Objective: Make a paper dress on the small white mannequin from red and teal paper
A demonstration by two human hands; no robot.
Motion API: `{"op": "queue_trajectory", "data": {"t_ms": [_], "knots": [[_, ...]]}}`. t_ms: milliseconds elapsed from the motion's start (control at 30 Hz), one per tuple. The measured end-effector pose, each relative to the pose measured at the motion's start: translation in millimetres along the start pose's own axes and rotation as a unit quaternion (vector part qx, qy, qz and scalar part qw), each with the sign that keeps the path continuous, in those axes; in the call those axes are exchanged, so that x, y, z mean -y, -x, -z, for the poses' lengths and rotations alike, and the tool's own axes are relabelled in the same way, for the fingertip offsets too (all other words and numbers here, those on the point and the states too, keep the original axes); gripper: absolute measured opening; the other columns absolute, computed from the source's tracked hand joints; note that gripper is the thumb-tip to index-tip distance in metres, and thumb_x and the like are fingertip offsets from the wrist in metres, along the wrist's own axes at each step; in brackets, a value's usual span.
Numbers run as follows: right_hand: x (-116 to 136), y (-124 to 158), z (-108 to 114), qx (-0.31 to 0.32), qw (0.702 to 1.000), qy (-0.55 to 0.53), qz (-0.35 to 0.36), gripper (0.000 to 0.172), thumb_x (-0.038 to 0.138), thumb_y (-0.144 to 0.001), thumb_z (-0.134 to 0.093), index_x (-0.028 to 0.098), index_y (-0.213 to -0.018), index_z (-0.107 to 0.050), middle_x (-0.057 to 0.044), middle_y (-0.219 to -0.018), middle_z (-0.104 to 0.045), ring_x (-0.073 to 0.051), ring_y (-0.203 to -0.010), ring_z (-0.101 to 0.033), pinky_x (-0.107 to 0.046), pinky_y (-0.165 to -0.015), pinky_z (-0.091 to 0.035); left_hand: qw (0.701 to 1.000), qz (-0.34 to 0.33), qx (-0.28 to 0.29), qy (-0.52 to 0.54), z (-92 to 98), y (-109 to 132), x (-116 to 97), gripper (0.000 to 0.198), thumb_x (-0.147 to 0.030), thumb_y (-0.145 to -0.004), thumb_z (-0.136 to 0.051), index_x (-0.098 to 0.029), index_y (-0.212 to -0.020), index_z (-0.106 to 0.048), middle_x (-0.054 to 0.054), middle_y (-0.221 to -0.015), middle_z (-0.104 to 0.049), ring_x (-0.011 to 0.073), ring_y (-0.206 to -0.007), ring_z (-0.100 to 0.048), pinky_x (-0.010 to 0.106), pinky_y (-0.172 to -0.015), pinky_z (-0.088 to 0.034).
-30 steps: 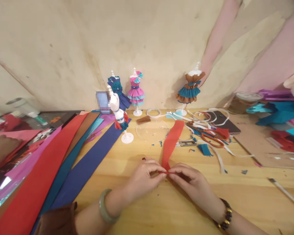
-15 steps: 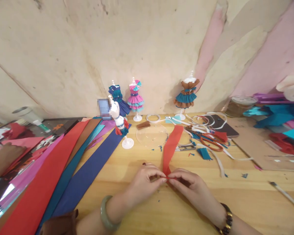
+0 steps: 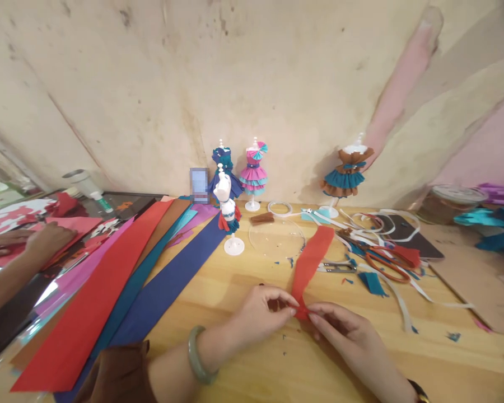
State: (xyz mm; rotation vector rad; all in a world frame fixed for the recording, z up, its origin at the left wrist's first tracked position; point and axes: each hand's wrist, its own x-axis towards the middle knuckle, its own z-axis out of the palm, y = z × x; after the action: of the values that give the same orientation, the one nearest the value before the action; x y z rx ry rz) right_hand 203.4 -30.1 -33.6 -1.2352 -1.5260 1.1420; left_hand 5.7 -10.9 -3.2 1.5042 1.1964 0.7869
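The person's left hand (image 3: 269,308) and right hand (image 3: 346,330) meet over the table (image 3: 210,285), nearer the wearer than the white mannequin (image 3: 234,246) and to its right. Between them is a red strip (image 3: 313,254), its near end gathered into a small fold. The left thumb and fingers pinch one side of that fold, and the right thumb and fingers grasp the other. The strip's free length runs away from the hands over the table, to the right of the white mannequin. A pale green bangle (image 3: 199,355) circles the left wrist.

Just behind the white mannequin stands a navy and teal dress (image 3: 222,159); a pink dress (image 3: 253,170) is behind it and slightly right, and a brown and teal dress (image 3: 346,173) stands well to its right. A clear disc (image 3: 277,238) lies near the white mannequin's right side. Farther right are metal snips (image 3: 338,267), orange-handled scissors (image 3: 386,266) and a teal scrap (image 3: 372,283).

To the white mannequin's left, a navy strip (image 3: 172,280) and a wide red strip (image 3: 105,285) slant toward the wearer. Well left of it, another person's hand (image 3: 48,238) rests on a pinkish-red sheet (image 3: 84,225).
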Motion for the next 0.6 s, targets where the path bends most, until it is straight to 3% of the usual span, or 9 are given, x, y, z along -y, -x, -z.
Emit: {"op": "queue_trajectory", "data": {"t_ms": [300,600], "knots": [[9.1,1.1,3.5,-0.013,0.999,0.025,0.021,0.034,0.05,-0.077,-0.07,0.018,-0.082,-0.076,-0.005,-0.059,-0.07,-0.018,-0.054,-0.067,-0.023,-0.054,-0.056,0.998,-0.003,0.016,0.065,0.4,-0.6,9.0,0.019,-0.021,-0.077,-0.066,-0.014,-0.09,-0.078,0.007,-0.084,-0.078,0.0169,-0.075,-0.069,0.026,-0.07,-0.051],[13.1,0.9,3.1,-0.01,1.0,-0.015,-0.004,0.028,0.044,-0.078,-0.07,0.017,-0.084,-0.075,-0.004,-0.059,-0.069,-0.015,-0.055,-0.063,-0.024,-0.055,-0.053,0.996,0.011,0.032,0.083,4.2,-1.7,-1.1,0.017,-0.016,-0.078,-0.065,-0.016,-0.087,-0.078,0.005,-0.091,-0.079,0.0184,-0.085,-0.072,0.027,-0.08,-0.054]]}}
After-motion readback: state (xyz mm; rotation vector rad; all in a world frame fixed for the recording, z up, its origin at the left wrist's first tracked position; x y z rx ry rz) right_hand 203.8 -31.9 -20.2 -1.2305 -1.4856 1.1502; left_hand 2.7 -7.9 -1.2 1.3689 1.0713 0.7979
